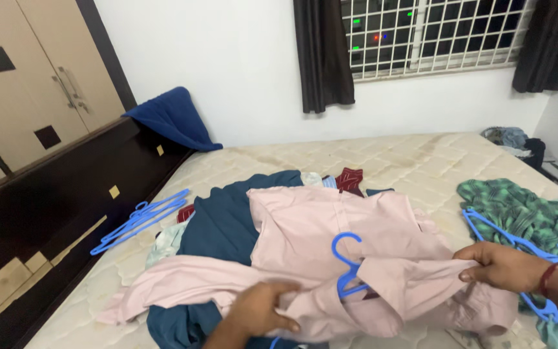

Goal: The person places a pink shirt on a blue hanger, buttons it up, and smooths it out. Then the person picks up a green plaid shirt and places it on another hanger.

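Gripping the pink shirt [330,252] at its near hem, the left hand [259,309] is clenched on cloth at six o'clock; the right hand [500,265] pinches its edge at four o'clock. A blue hanger [349,266] sits in the shirt between them. Underneath lies a teal garment [224,226] on the mattress [421,161]; more blue hangers [138,220] rest at nine o'clock.

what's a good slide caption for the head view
Both hands, left hand and right hand, grip a pink shirt on a blue hanger over a mattress.
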